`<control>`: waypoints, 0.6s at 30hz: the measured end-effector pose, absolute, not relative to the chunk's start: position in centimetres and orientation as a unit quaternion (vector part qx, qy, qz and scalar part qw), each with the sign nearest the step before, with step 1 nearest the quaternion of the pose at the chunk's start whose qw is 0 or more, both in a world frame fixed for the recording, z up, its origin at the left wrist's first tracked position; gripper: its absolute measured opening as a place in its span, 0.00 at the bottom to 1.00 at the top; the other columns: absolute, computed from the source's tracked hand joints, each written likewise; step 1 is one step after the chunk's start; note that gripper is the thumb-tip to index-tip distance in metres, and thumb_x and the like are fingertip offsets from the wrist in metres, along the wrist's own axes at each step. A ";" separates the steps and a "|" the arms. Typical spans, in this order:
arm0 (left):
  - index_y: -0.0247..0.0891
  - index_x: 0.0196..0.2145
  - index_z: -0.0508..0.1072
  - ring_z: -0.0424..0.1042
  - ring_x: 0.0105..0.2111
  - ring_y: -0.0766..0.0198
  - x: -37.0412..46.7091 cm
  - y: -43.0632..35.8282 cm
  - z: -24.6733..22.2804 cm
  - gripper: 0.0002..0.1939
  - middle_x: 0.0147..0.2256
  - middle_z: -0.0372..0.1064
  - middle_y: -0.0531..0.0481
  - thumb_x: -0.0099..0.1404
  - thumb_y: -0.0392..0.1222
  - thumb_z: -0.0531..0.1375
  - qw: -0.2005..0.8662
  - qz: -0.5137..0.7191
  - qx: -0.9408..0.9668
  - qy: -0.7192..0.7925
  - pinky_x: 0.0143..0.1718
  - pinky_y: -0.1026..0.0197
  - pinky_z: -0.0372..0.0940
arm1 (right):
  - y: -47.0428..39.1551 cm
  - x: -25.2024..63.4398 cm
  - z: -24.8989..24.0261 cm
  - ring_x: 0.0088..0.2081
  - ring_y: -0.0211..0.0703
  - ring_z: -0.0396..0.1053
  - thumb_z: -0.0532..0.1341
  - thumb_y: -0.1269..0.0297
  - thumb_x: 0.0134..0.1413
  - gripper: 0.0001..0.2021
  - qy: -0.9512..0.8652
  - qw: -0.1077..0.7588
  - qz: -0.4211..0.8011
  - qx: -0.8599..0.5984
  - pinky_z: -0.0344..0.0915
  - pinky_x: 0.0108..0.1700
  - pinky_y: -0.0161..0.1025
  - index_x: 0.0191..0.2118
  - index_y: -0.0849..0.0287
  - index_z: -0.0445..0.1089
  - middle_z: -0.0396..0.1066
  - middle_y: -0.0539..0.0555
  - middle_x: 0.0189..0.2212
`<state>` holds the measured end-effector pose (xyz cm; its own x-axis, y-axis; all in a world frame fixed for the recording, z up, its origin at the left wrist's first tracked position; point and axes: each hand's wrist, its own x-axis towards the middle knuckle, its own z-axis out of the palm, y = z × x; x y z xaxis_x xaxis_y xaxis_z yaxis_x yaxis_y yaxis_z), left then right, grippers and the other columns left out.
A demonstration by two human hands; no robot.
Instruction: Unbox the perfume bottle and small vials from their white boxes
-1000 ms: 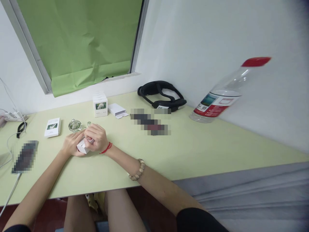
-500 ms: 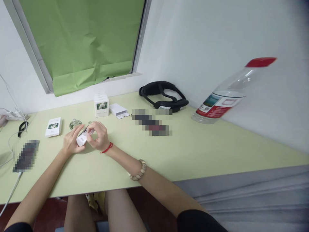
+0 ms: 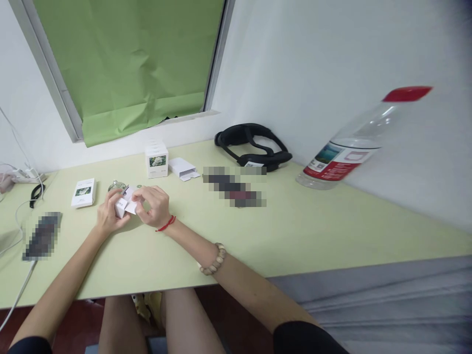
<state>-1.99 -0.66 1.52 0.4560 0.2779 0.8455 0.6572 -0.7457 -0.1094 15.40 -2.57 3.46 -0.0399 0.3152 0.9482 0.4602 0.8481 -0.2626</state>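
My left hand is wrapped round a small white box above the table. My right hand, with a red string at the wrist, pinches a white flap or sheet at the box's right side. Just behind my left hand lies a round greenish glass-like object, partly covered by the fingers. A small green round thing shows behind my right hand. To the left lies a white box with a flower picture.
White boxes stand at the back beside an open white box. A black headset and a tall bottle are on the right. A phone-like blurred object with a cable lies left, near a black band.
The white flap or sheet now stands out to the right from the box between my hands. The fingers of my left hand have curled more. The view has shifted slightly.
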 end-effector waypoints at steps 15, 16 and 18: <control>0.43 0.42 0.50 0.69 0.45 0.58 -1.0 -0.5 1.6 0.26 0.47 0.63 0.40 0.56 0.41 0.64 0.214 -0.512 -0.801 -0.225 0.35 0.56 0.68 | -2.0 15.5 2.9 0.48 0.47 0.63 0.53 0.66 0.47 0.19 -0.773 0.533 0.003 -0.343 0.58 0.49 0.44 0.46 0.58 0.70 0.71 0.54 0.47; 0.43 0.41 0.50 0.69 0.45 0.58 -1.0 -0.5 1.6 0.25 0.46 0.63 0.41 0.56 0.41 0.64 0.211 -0.516 -0.799 -0.225 0.35 0.56 0.68 | -2.0 15.5 2.9 0.49 0.48 0.62 0.53 0.66 0.47 0.20 -0.772 0.530 0.006 -0.352 0.58 0.49 0.44 0.47 0.58 0.70 0.70 0.54 0.48; 0.43 0.39 0.49 0.70 0.45 0.59 -1.0 -0.3 1.5 0.24 0.46 0.64 0.42 0.57 0.41 0.64 0.205 -0.520 -0.799 -0.224 0.34 0.58 0.68 | -2.0 15.5 2.9 0.49 0.48 0.62 0.54 0.65 0.47 0.20 -0.768 0.530 0.012 -0.360 0.58 0.49 0.45 0.47 0.59 0.70 0.70 0.54 0.49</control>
